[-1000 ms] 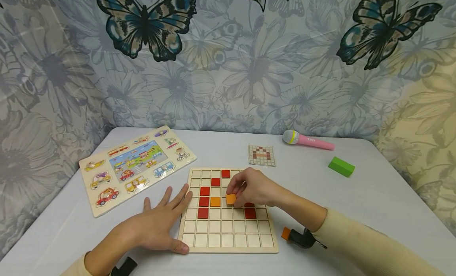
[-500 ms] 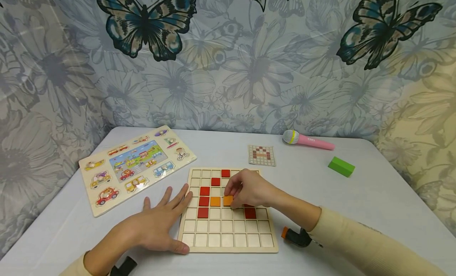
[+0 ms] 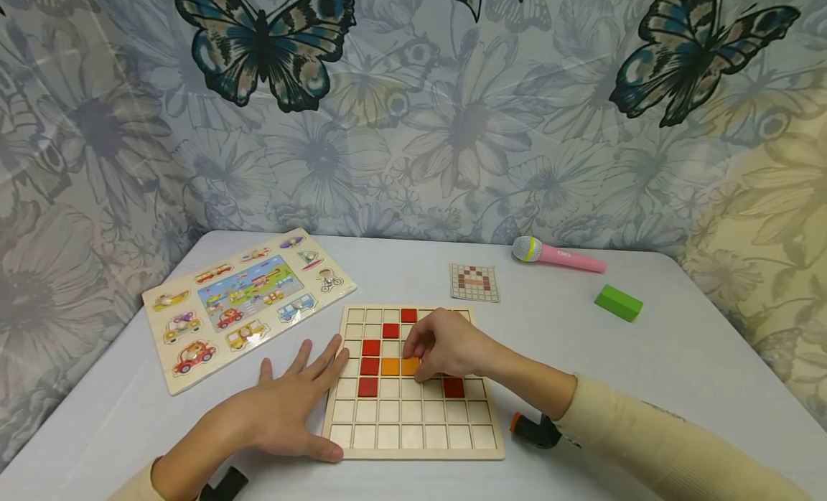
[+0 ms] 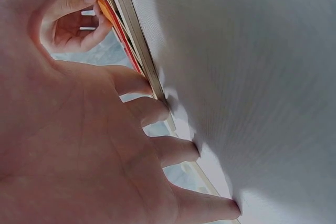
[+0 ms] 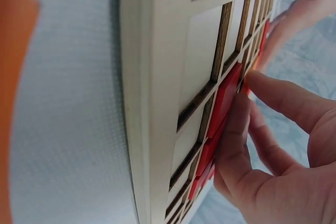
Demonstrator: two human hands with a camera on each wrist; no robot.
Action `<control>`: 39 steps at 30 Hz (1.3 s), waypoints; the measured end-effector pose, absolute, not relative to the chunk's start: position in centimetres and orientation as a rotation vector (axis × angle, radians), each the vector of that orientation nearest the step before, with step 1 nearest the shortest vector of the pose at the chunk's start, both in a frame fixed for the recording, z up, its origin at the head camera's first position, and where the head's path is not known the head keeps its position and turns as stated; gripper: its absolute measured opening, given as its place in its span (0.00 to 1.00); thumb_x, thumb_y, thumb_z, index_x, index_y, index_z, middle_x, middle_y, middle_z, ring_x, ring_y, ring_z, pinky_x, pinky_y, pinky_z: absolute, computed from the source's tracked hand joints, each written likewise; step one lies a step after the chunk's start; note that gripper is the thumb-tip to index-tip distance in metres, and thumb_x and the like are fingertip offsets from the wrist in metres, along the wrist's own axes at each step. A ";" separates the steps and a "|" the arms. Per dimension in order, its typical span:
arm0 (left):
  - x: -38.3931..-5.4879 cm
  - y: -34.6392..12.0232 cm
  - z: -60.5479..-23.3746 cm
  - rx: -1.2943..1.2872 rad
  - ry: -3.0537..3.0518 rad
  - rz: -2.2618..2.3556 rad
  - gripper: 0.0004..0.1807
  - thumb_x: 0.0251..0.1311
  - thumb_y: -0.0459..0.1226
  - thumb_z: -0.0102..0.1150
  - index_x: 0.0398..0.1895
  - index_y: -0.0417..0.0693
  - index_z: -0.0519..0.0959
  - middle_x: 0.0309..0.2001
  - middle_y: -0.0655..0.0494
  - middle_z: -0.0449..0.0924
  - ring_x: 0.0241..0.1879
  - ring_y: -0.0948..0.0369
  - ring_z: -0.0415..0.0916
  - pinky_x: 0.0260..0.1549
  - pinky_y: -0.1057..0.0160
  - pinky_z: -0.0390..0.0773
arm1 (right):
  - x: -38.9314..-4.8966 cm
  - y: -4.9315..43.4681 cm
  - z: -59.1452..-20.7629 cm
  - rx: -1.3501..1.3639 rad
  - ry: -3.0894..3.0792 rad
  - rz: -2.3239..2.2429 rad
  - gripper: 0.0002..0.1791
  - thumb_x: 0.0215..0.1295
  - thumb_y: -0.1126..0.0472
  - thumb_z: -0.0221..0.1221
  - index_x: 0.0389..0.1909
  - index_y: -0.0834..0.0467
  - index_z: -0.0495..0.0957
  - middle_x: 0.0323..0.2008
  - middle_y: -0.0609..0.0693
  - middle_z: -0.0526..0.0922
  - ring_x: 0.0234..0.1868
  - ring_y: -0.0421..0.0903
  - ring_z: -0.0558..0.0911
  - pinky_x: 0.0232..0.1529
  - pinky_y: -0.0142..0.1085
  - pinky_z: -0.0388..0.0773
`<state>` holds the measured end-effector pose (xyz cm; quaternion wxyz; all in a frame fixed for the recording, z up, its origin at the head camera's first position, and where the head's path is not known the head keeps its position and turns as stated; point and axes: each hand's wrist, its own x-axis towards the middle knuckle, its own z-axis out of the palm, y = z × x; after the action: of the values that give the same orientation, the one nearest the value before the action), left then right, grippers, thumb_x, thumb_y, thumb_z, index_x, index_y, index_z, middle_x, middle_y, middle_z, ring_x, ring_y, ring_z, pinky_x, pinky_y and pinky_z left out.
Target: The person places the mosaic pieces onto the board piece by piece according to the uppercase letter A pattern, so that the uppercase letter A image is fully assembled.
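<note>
A wooden grid board (image 3: 413,413) lies on the table with red tiles (image 3: 368,387) in several cells. My left hand (image 3: 291,404) has its fingers spread against the board's left side; the left wrist view shows the fingertips (image 4: 181,151) at its edge. Over the middle of the grid, my right hand (image 3: 455,345) pinches an orange tile (image 3: 409,367) between thumb and fingers. That tile appears to lie in a cell, right beside another orange tile (image 3: 390,366). The right hand covers part of the grid; the right wrist view shows it close above a red tile (image 5: 224,98).
A picture puzzle board (image 3: 248,303) lies at the left. Behind the grid is a small pattern card (image 3: 474,282). To the right are a pink toy microphone (image 3: 562,255) and a green block (image 3: 618,303). An orange object (image 3: 515,422) is partly hidden by the black wrist camera (image 3: 539,432).
My right hand has shifted slightly left and down, taking the orange tile from above the grid to the cell beside the other orange tile. The left hand has stayed in place.
</note>
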<state>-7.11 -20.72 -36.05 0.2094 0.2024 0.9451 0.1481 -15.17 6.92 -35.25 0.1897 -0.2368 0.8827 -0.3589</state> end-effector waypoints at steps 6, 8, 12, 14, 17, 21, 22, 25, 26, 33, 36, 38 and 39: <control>-7.0 -20.8 -36.0 0.563 2.628 0.422 0.72 0.43 0.71 0.73 0.86 0.52 0.47 0.87 0.55 0.32 0.83 0.33 0.33 0.57 0.10 0.35 | -15.2 6.9 -35.2 -0.656 2.489 -0.993 0.14 0.44 0.72 0.78 0.30 0.55 0.88 0.27 0.47 0.83 0.32 0.41 0.79 0.36 0.33 0.78; -7.1 -20.8 -36.0 0.564 2.627 0.422 0.72 0.43 0.71 0.73 0.86 0.52 0.47 0.87 0.55 0.32 0.83 0.33 0.33 0.57 0.10 0.36 | -15.1 6.9 -35.2 -0.655 2.479 -1.001 0.13 0.44 0.71 0.78 0.31 0.54 0.88 0.27 0.47 0.84 0.32 0.41 0.79 0.36 0.33 0.78; -7.1 -20.7 -36.0 0.562 2.626 0.416 0.72 0.43 0.71 0.73 0.86 0.52 0.48 0.87 0.55 0.32 0.83 0.33 0.33 0.57 0.10 0.36 | -14.9 7.4 -34.9 -0.659 2.444 -1.043 0.13 0.46 0.70 0.78 0.32 0.56 0.88 0.29 0.48 0.85 0.32 0.42 0.80 0.38 0.34 0.80; -7.1 -20.7 -36.0 0.561 2.625 0.413 0.72 0.43 0.71 0.73 0.86 0.52 0.48 0.87 0.55 0.32 0.83 0.33 0.33 0.57 0.09 0.36 | -14.9 7.7 -34.6 -0.658 2.435 -1.062 0.13 0.47 0.70 0.77 0.33 0.57 0.88 0.30 0.49 0.85 0.31 0.42 0.81 0.38 0.35 0.81; -7.1 -20.7 -36.1 0.562 2.626 0.409 0.72 0.43 0.71 0.73 0.86 0.52 0.48 0.87 0.55 0.31 0.83 0.33 0.33 0.57 0.09 0.36 | -14.7 8.4 -34.3 -0.640 2.434 -1.078 0.12 0.48 0.70 0.76 0.34 0.57 0.88 0.31 0.50 0.85 0.31 0.43 0.82 0.39 0.35 0.81; -7.1 -20.7 -36.1 0.568 2.633 0.406 0.72 0.43 0.72 0.72 0.86 0.52 0.47 0.87 0.55 0.32 0.82 0.33 0.33 0.57 0.09 0.36 | -14.2 9.3 -33.8 -0.614 2.431 -1.096 0.11 0.50 0.69 0.75 0.35 0.57 0.87 0.33 0.50 0.86 0.33 0.43 0.82 0.39 0.35 0.81; -7.1 -20.7 -36.1 0.570 2.634 0.405 0.72 0.43 0.72 0.72 0.86 0.52 0.47 0.87 0.55 0.32 0.82 0.33 0.33 0.56 0.09 0.36 | -14.1 9.6 -33.7 -0.611 2.428 -1.104 0.11 0.50 0.69 0.75 0.36 0.58 0.87 0.33 0.50 0.85 0.33 0.43 0.82 0.39 0.35 0.81; -7.1 -20.7 -36.2 0.576 2.636 0.406 0.72 0.43 0.72 0.72 0.86 0.52 0.47 0.87 0.55 0.32 0.82 0.33 0.33 0.56 0.09 0.36 | -13.6 10.5 -33.4 -0.599 2.417 -1.125 0.11 0.51 0.69 0.75 0.37 0.59 0.87 0.32 0.50 0.86 0.34 0.44 0.82 0.38 0.36 0.81; -7.1 -20.7 -36.1 0.575 2.634 0.408 0.72 0.43 0.72 0.72 0.86 0.52 0.47 0.87 0.55 0.32 0.83 0.33 0.33 0.57 0.09 0.36 | -13.4 10.9 -33.3 -0.591 2.417 -1.125 0.12 0.51 0.69 0.75 0.37 0.59 0.87 0.32 0.50 0.86 0.34 0.45 0.82 0.37 0.36 0.81; -7.0 -20.8 -36.1 0.579 2.629 0.412 0.72 0.43 0.72 0.71 0.86 0.51 0.47 0.87 0.56 0.31 0.83 0.33 0.33 0.57 0.09 0.37 | -12.4 13.6 -32.8 -0.592 2.443 -1.103 0.13 0.53 0.68 0.74 0.40 0.58 0.87 0.37 0.52 0.87 0.38 0.47 0.82 0.38 0.36 0.81; -7.1 -20.8 -36.2 0.578 2.632 0.406 0.72 0.43 0.72 0.72 0.86 0.51 0.48 0.87 0.55 0.32 0.83 0.33 0.34 0.57 0.09 0.37 | -11.9 14.8 -32.8 -0.602 2.445 -1.094 0.13 0.52 0.67 0.74 0.40 0.58 0.87 0.38 0.53 0.86 0.38 0.48 0.82 0.37 0.34 0.81; -7.1 -20.8 -36.2 0.578 2.633 0.401 0.72 0.43 0.72 0.72 0.86 0.50 0.48 0.87 0.55 0.32 0.83 0.33 0.34 0.57 0.09 0.37 | -11.6 15.5 -32.9 -0.605 2.441 -1.091 0.14 0.51 0.68 0.74 0.41 0.58 0.87 0.38 0.52 0.86 0.37 0.48 0.82 0.35 0.34 0.80; -7.1 -20.7 -36.2 0.577 2.634 0.399 0.72 0.43 0.72 0.72 0.86 0.50 0.48 0.87 0.55 0.32 0.82 0.33 0.34 0.57 0.09 0.37 | -11.4 15.8 -32.9 -0.601 2.437 -1.086 0.14 0.51 0.68 0.73 0.41 0.57 0.87 0.38 0.52 0.86 0.37 0.48 0.82 0.35 0.34 0.79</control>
<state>-7.15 -20.74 -36.23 0.2065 0.2071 0.9455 0.1431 -11.44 15.79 -32.92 0.2018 -0.2154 0.8728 -0.3888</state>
